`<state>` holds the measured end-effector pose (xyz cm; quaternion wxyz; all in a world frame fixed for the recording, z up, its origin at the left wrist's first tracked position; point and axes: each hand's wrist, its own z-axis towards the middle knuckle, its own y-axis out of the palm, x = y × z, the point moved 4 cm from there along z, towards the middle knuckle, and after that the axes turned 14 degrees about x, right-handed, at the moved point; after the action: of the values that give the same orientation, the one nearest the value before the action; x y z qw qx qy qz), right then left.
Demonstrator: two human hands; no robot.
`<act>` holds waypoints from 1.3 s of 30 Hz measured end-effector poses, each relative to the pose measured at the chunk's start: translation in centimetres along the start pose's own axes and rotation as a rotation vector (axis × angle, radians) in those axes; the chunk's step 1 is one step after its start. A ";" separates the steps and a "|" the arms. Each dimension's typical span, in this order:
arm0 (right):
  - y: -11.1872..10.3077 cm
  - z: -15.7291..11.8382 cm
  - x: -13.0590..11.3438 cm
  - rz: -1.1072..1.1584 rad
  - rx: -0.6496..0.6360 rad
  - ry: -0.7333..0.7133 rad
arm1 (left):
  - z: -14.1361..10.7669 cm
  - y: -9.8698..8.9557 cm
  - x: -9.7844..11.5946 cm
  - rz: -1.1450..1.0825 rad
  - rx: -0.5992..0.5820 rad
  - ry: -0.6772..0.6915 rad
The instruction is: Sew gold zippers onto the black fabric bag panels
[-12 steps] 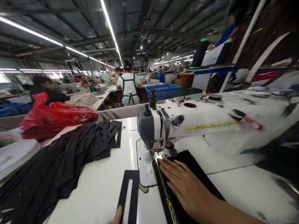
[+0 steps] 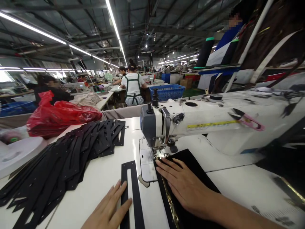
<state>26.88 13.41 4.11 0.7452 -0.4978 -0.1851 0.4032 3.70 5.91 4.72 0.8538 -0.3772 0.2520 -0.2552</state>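
Observation:
My right hand (image 2: 186, 184) lies flat, fingers outstretched, on a black fabric piece (image 2: 190, 162) that has a gold zipper (image 2: 168, 195) along its left edge. Its fingertips are close to the presser foot of a white sewing machine (image 2: 202, 117), where the far end of the fabric sits. My left hand (image 2: 111, 206) is at the bottom, fingers stretched out and resting on a black slotted strip (image 2: 137, 200). That strip lies on the table, left of the fabric, with its lower end out of frame. Many similar black strips (image 2: 69, 159) overlap in a fanned pile farther left.
A red plastic bag (image 2: 62, 113) and a white round dish (image 2: 21, 152) stand beyond the pile. Pink-handled snips (image 2: 250, 122) rest against the machine arm. Thread cones (image 2: 205, 52) stand behind at right. A person (image 2: 132, 84) sits ahead, near a blue basket (image 2: 168, 91).
My left hand has come farther into view and lies over the slotted strip, which now stands straighter. My right hand stays flat on the fabric. The view has shifted slightly.

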 end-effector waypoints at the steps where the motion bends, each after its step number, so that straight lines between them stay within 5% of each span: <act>1: -0.1 0.1 -0.1 0.005 -0.016 -0.002 | 0.6 0.2 -0.3 -0.030 -0.011 -0.062; 6: 0.0 -0.2 -0.1 0.036 0.050 0.044 | 2.5 1.4 -2.1 -0.168 0.063 -0.267; 12: 0.7 -1.3 -0.2 0.006 0.194 0.117 | 6.3 1.8 0.9 -0.137 0.311 -0.096; 19: 0.2 -1.1 -0.4 0.025 0.207 0.064 | 9.1 6.0 4.0 -0.123 0.174 0.013; 30: 1.0 -1.0 0.4 -0.059 0.302 0.037 | 8.5 6.7 2.4 -0.152 0.183 0.109; 39: 1.8 -1.0 1.0 0.030 0.212 0.076 | 7.9 7.7 1.5 -0.131 0.171 0.200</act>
<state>27.39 13.87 1.91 0.7939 -0.4341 -0.1054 0.4124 11.67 13.54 3.11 0.8349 -0.2915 0.2881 -0.3673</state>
